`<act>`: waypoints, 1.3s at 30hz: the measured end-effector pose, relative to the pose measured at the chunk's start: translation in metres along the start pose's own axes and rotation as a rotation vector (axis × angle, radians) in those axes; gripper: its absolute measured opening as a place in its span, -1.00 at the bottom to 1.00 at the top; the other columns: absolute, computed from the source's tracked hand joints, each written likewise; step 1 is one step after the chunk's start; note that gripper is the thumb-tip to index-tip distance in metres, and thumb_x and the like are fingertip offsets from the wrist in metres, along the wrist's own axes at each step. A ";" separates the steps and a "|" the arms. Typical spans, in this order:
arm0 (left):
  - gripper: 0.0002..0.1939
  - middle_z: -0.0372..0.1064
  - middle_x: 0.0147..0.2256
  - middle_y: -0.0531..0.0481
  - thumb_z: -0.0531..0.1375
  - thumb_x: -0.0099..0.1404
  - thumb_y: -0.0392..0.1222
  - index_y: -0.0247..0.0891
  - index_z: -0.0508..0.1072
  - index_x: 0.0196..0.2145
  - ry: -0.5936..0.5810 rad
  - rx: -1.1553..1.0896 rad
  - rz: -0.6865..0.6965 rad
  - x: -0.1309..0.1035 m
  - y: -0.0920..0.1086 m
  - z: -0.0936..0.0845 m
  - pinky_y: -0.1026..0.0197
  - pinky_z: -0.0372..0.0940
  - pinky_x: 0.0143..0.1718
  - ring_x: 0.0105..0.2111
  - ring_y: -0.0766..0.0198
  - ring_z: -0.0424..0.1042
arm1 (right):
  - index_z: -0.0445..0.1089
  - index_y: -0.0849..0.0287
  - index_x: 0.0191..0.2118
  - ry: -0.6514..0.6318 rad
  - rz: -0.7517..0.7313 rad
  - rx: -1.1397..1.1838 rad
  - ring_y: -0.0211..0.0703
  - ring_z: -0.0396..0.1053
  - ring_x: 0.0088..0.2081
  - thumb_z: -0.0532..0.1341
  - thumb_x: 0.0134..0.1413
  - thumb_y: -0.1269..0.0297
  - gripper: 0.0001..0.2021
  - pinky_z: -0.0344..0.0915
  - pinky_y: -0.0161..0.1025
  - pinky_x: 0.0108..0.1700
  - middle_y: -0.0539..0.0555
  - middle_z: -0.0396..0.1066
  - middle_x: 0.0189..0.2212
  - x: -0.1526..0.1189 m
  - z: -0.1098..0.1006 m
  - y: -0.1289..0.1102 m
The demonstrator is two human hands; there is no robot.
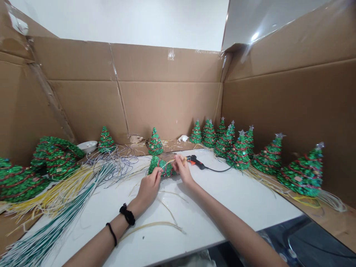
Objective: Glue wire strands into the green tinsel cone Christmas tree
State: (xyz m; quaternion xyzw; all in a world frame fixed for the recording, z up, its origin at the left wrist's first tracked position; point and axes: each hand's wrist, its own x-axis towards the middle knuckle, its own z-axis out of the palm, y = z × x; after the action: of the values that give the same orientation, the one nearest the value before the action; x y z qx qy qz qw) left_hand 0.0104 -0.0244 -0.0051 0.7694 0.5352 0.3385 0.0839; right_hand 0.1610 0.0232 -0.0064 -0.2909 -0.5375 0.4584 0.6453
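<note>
Leftward, strand bundle [75, 207]: green and white, across white table [244, 193].
Left hand [150, 181]: fingertips pinched on pale strand [166, 163].
Beaded green tree [167, 170]: tipped over, between hands.
Right hand [182, 168]: fingers curled narrow at strand's far end; grip unclear.
Glue gun [198, 162]: just beyond.

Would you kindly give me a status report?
Left hand pinching strand; right hand close by, grip unclear. Tree between hands. Glue gun beside right hand.
</note>
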 end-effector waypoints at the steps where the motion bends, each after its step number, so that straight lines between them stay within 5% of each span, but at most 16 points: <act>1: -0.70 0.41 -0.37 0.04 -0.20 0.37 -0.10 -0.17 0.29 -0.20 0.005 -0.001 0.001 0.000 0.000 0.000 0.28 0.14 -0.42 -0.44 0.27 0.39 | 0.11 0.11 -0.43 -0.005 0.028 0.028 -0.38 -0.09 -0.67 0.09 0.00 -0.15 -0.61 -0.16 -0.39 -0.63 -0.17 -0.04 -0.71 0.000 0.001 0.000; 10: -0.69 0.42 -0.42 0.05 -0.18 0.38 -0.10 -0.17 0.28 -0.12 -0.035 0.064 0.010 0.000 -0.005 0.002 0.28 0.13 -0.45 -0.46 0.24 0.41 | 0.20 0.16 -0.40 -0.033 0.234 0.362 -0.47 -0.16 -0.68 0.25 -0.12 -0.03 -0.64 -0.25 -0.43 -0.67 -0.16 0.04 -0.64 -0.001 -0.003 0.002; 17: -0.69 0.48 -0.36 0.05 -0.17 0.39 -0.11 -0.15 0.29 -0.09 -0.147 0.098 0.145 -0.003 -0.008 0.007 0.29 0.14 -0.42 -0.39 0.23 0.47 | 0.30 0.17 -0.35 0.032 0.378 0.658 -0.51 -0.08 -0.65 0.39 -0.26 0.15 -0.65 -0.20 -0.51 -0.68 -0.14 0.14 -0.57 0.001 -0.008 -0.001; 25: -0.69 0.49 -0.38 0.03 -0.16 0.38 -0.15 -0.17 0.32 -0.08 -0.144 0.152 0.121 -0.001 -0.008 0.006 0.28 0.13 -0.44 -0.40 0.21 0.48 | 0.33 0.15 -0.31 -0.046 0.349 0.576 -0.50 -0.04 -0.63 0.34 -0.18 0.22 -0.73 -0.20 -0.50 -0.68 -0.13 0.17 -0.55 0.000 -0.005 -0.004; 33: -0.68 0.49 -0.37 0.00 -0.14 0.37 -0.14 -0.17 0.33 -0.08 -0.158 0.177 0.092 -0.002 -0.006 0.006 0.27 0.13 -0.42 -0.38 0.19 0.48 | 0.27 0.12 -0.31 0.194 0.351 0.531 -0.47 -0.05 -0.67 0.30 -0.24 0.23 -0.70 -0.24 -0.46 -0.68 -0.15 0.24 -0.59 0.004 -0.011 0.005; 39: -0.66 0.50 -0.31 -0.01 -0.17 0.39 -0.13 -0.17 0.33 -0.08 -0.167 0.145 0.075 -0.002 -0.007 0.007 0.26 0.17 -0.38 -0.33 0.18 0.48 | 0.30 0.11 -0.30 0.254 0.343 0.501 -0.44 0.02 -0.67 0.25 -0.21 0.21 -0.74 -0.15 -0.44 -0.68 -0.10 0.30 -0.57 0.005 -0.014 0.003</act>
State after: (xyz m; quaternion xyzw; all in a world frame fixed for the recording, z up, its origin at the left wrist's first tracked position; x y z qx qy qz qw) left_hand 0.0087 -0.0216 -0.0152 0.8185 0.5203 0.2365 0.0593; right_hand 0.1733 0.0305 -0.0108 -0.2643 -0.2665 0.6386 0.6718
